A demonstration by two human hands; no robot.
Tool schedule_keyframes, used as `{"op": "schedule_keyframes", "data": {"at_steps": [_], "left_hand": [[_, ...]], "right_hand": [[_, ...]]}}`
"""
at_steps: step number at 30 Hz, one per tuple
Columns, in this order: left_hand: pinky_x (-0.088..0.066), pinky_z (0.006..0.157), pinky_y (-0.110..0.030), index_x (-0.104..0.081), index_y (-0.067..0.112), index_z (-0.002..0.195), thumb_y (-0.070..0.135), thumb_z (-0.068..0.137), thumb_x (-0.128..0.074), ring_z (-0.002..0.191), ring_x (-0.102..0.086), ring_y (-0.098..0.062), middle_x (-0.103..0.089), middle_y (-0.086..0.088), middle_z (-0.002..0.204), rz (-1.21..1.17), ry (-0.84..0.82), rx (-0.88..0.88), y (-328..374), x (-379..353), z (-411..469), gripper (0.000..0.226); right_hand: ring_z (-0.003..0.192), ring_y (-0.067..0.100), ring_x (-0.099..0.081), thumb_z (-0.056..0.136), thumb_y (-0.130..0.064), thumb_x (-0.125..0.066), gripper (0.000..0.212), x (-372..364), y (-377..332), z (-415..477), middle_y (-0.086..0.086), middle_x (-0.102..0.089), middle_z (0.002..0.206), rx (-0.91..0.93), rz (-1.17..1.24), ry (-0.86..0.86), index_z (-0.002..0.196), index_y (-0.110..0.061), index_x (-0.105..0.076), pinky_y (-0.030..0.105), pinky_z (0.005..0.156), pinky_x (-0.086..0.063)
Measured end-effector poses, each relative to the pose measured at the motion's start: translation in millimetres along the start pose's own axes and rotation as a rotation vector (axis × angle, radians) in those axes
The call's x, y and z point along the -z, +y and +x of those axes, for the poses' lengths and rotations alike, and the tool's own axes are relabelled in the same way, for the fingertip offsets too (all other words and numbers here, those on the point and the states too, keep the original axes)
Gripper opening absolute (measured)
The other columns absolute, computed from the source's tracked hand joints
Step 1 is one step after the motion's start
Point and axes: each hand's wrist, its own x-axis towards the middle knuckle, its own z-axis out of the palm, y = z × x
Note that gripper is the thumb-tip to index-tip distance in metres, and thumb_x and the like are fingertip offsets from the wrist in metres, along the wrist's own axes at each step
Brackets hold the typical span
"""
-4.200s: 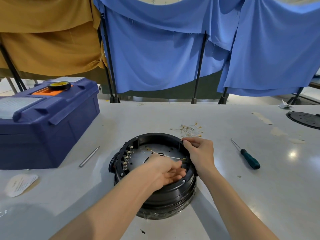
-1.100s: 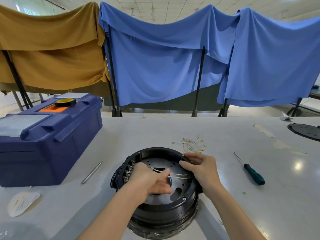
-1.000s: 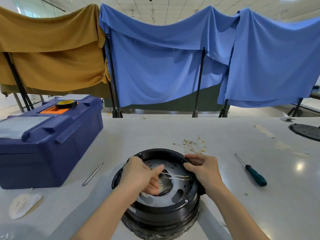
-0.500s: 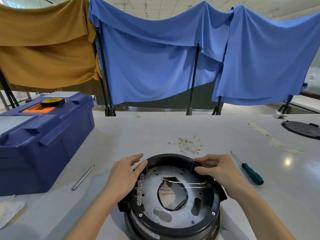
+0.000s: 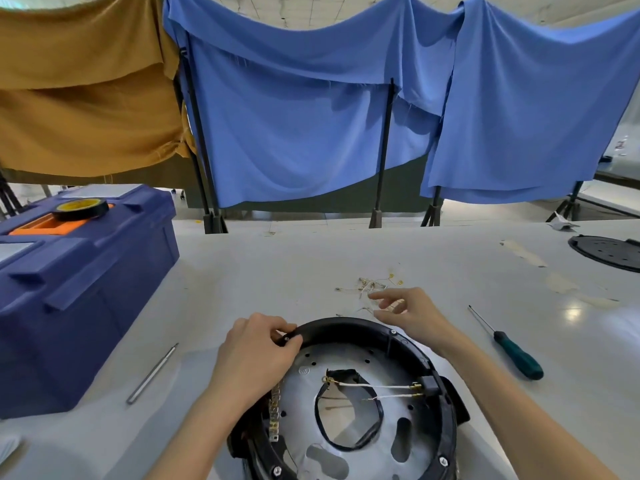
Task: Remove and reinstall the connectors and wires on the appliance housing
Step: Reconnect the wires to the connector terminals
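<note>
The round black appliance housing (image 5: 408, 348) stands at the near edge of the table, its metal inner plate facing up. Two white wires (image 5: 377, 389) run across the plate's central opening to a black connector block (image 5: 429, 384) on the right rim. A strip of metal terminals (image 5: 275, 410) lines the left inner wall. My left hand (image 5: 256, 355) grips the housing's upper-left rim with curled fingers. My right hand (image 5: 412, 313) hovers beyond the far rim with loosely spread fingers, just above a small pile of loose wires with gold terminals (image 5: 370, 285).
A blue toolbox (image 5: 79, 292) with a tape roll (image 5: 81, 208) on top stands at the left. A metal rod (image 5: 152, 374) lies beside it. A green-handled screwdriver (image 5: 512, 348) lies to the right. A black perforated disc (image 5: 609, 251) sits at the far right edge.
My right hand has left the housing's rim and moved away toward the loose wire pile. My left hand has shifted along the rim toward the top. The view has tilted closer over the housing.
</note>
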Motion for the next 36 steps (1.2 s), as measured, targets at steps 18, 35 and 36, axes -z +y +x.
{"op": "schedule_keyframes", "data": {"at_steps": [18,35,36], "left_hand": [[-0.048,0.076,-0.031,-0.069,0.034,0.092,0.046,0.087,-0.057,0.094,-0.057,-0.016,-0.068,0.014,0.089,0.062,0.067,-0.053,0.6,-8.3,2.4,0.018],[-0.053,0.085,-0.034,-0.07,0.032,0.104,0.057,0.084,-0.06,0.096,-0.064,-0.009,-0.071,0.014,0.094,-0.048,0.049,-0.042,8.0,0.1,-6.9,0.034],[-0.051,0.089,-0.035,-0.067,0.03,0.113,0.057,0.082,-0.062,0.099,-0.063,-0.008,-0.07,0.015,0.098,-0.088,0.058,-0.046,8.5,0.2,-7.0,0.041]], "right_hand": [[0.052,0.013,-0.061,0.083,0.007,-0.067,0.014,18.3,-26.3,9.9,0.013,-0.07,0.068,0.17,0.329,0.375,0.076,-0.005,-0.071,0.023,0.055,-0.052],[0.058,0.019,-0.052,0.08,-0.003,-0.061,0.013,31.0,-66.6,-27.8,0.012,-0.061,0.072,0.166,1.213,0.04,0.071,-0.003,-0.071,0.023,0.059,-0.049],[0.058,0.018,-0.052,0.081,-0.002,-0.06,0.014,28.5,-67.0,-29.0,0.012,-0.06,0.072,0.153,1.262,0.015,0.071,-0.003,-0.07,0.023,0.059,-0.049]]}}
